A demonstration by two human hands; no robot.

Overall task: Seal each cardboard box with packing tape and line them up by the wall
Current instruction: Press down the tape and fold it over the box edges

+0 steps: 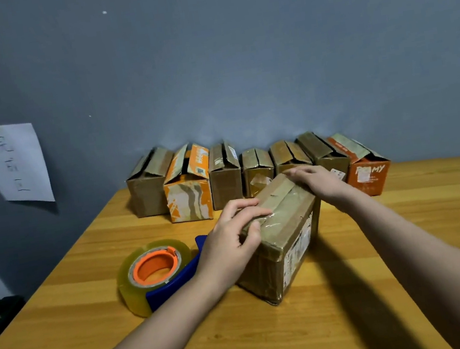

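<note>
Blue-grey wall point(235, 55) behind a yellow wooden table point(274, 330); seven open boxes point(224, 175) line its back edge. Both hands press the nearer brown box point(283, 237): left hand point(232, 242) curled over its corner, right hand point(316, 180) flat. Tape dispenser point(155, 273) lies beside it.

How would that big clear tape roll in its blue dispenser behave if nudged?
The clear tape roll in its blue dispenser lies on its side on the wooden table, so it would probably slide, not roll. Its smooth film looks slippery.
</note>
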